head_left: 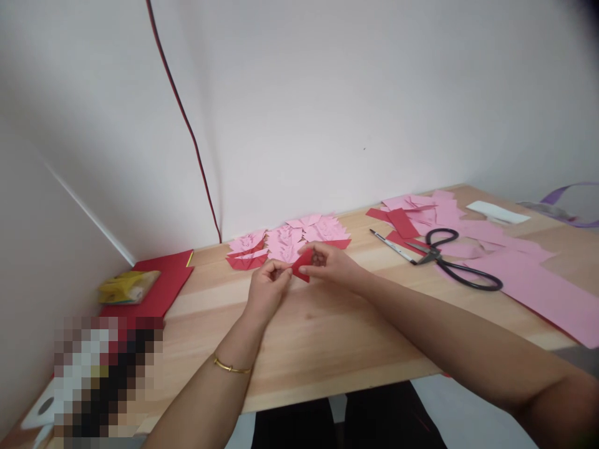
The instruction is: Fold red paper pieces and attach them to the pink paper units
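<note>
Between my two hands, above the middle of the table, is a small red piece of paper (302, 269). My left hand (270, 284) pinches its left edge between thumb and fingers. The right side is gripped by my right hand (327, 262), thumb in front and fingers curled behind. Just beyond the hands lie several pink cut paper pieces (283, 243) with jagged edges. Red paper pieces (248, 257) lie among them, partly hidden behind my hands.
Black-handled scissors (437, 255) lie open at the right beside a pen (392, 246). Pink paper scraps (491, 243) and a white strip (498, 212) spread behind. Red sheets (173, 280) and a yellow packet (128, 287) sit left. A cable (187, 125) hangs along the wall.
</note>
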`<state>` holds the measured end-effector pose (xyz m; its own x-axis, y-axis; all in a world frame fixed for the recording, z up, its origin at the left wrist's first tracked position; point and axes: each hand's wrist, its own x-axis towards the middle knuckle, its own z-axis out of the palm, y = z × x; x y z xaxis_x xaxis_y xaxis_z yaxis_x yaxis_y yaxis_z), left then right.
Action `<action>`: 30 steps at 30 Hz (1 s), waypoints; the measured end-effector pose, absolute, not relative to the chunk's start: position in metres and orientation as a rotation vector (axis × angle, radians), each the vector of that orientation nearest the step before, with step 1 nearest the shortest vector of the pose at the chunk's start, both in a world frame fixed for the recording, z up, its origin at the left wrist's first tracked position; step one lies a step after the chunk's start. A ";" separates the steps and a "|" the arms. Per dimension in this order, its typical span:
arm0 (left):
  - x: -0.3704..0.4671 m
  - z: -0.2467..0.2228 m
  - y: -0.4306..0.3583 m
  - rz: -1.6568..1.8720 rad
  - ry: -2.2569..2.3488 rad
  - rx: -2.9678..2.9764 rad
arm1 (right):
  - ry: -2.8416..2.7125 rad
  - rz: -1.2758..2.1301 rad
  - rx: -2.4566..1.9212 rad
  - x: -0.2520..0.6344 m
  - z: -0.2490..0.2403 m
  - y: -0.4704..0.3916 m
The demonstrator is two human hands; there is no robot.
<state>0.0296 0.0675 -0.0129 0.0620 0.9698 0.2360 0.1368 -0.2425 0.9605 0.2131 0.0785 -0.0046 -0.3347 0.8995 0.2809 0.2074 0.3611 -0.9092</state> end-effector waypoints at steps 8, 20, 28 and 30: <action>0.034 -0.001 0.055 1.337 1.173 2.221 | -2.068 0.055 -0.846 0.212 -0.001 0.072; 0.031 0.004 0.056 1.160 1.128 2.301 | -2.122 0.081 -0.969 0.212 0.006 0.072; 0.018 0.003 0.063 1.236 1.260 2.349 | -1.944 0.057 -1.193 0.247 0.015 0.099; 0.017 0.002 0.065 1.235 1.284 2.430 | -1.870 0.033 -1.156 0.248 0.017 0.099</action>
<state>0.0172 0.0646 0.0021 0.3037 0.7372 0.6036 0.6318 -0.6300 0.4515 0.2485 0.0992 0.0167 -0.1488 0.7219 0.6758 0.6975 0.5611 -0.4458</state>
